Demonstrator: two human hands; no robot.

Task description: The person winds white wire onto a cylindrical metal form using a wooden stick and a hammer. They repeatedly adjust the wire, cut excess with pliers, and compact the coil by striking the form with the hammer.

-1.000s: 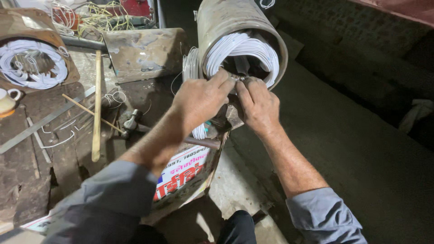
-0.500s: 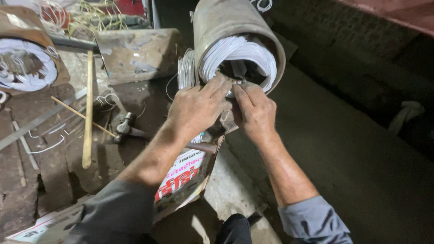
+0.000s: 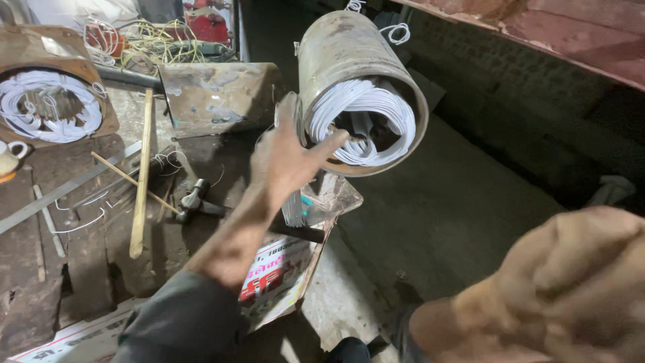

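A rusty cylindrical motor housing [image 3: 349,54] lies on its side with its open end toward me, and white wire windings [image 3: 366,104] fill the rim. My left hand [image 3: 285,165] is against the housing's left edge, fingers spread, the index finger reaching onto the windings and holding nothing. Close to the camera at the lower right is my right hand [image 3: 557,296], large, blurred and away from the housing. Whether it holds anything is unclear. A bundle of white strips [image 3: 293,208] hangs below my left hand.
On the workbench at left lie a hammer [image 3: 195,198], a long wooden stick [image 3: 142,168], a metal box [image 3: 222,97], and a second wound housing [image 3: 50,107]. A printed cardboard sheet [image 3: 275,275] sits under the housing. Loose wire [image 3: 154,44] is piled at the back.
Both hands were together at the winding's front. My right hand has pulled away toward the camera, and my left hand has opened and stays at the housing's rim.
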